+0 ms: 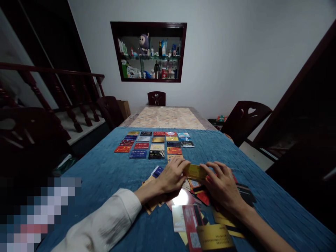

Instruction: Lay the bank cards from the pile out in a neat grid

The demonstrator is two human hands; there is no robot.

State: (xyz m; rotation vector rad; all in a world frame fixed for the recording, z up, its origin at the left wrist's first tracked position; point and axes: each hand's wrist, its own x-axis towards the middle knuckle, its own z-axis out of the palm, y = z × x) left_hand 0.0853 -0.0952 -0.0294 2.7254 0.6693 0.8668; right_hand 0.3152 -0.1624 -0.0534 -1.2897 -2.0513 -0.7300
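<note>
A gold plastic card is held up between both my hands, just above a loose heap of cards. My left hand pinches its left end, and my right hand grips the right end. Beneath and around them lie mixed cards, among them a dark red card and another gold card nearest me. A blue-and-white card pokes out beyond my left wrist. Farther off, several cards are laid out flat in rough rows, including a black card and a blue card. Some heap cards are hidden under my hands.
A blue cloth covers the near part of the table; the patterned tabletop shows beyond. Dark wooden chairs stand around it, one at the right. A wall niche holds bottles and a plush toy.
</note>
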